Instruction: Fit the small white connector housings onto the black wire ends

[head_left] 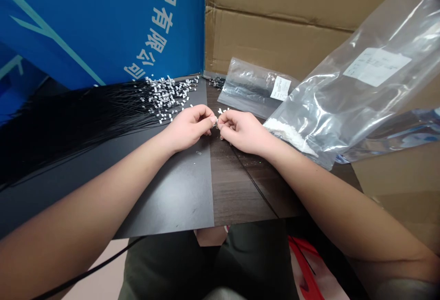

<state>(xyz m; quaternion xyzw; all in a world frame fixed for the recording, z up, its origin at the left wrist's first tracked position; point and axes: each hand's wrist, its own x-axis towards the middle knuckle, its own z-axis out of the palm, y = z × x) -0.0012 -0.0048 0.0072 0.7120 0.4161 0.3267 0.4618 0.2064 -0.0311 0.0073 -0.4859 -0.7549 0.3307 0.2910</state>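
- We log blk sheet (165, 194) as landmark: lies flat on dark wood table (240, 190), hands at its far R edge.
- L hand (189, 128): above blk sheet, fingers curled, tips pressed to small pale part.
- R hand (241, 131): just R of blk sheet, fingers curled likewise, tips meeting L hand's.
- small pale part (216, 123): pinched by both hands at blk sheet's R edge; exact kind hidden by fingers, can't tell.
- Step in hand: two-hand fingertip work on that part, nothing more shown.
- blk cords w/ white tags (168, 98): fanned mass on far L of blk sheet, cords trailing L.
- loose white bits (223, 111): just past blk sheet's R edge.
- clear poly bag of white pieces (343, 89): well R of blk sheet, labelled.
- smaller poly bag of blk cords (254, 90): beyond blk sheet's far R corner, labelled.
- blue printed board (103, 25): behind blk sheet.
- cardboard carton (275, 25): behind blk sheet, R of board.
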